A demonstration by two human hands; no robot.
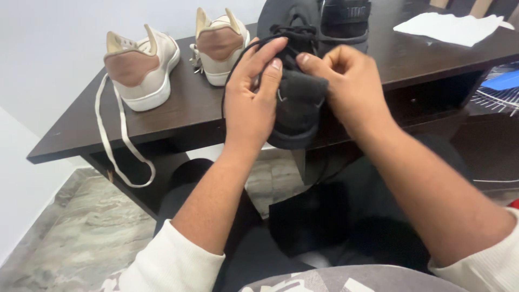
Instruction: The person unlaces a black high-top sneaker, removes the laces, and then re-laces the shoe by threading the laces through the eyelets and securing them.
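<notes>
While overhanging table edge [162, 127], black shoe [297, 108], both hands gripping

On our table [178, 116]: two sneakers [141, 67] at left, cloth [451, 27] far right.
In our hands: shoe [297, 103], at the table's front edge.
Behind it: second shoe [346, 19].

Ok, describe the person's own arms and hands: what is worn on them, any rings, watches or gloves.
Both hands are bare: the left hand and the right hand show no gloves, rings or watch. The forearms are uncovered, with off-white ribbed sleeves pushed up toward the elbows, the left sleeve and the right sleeve.
</notes>
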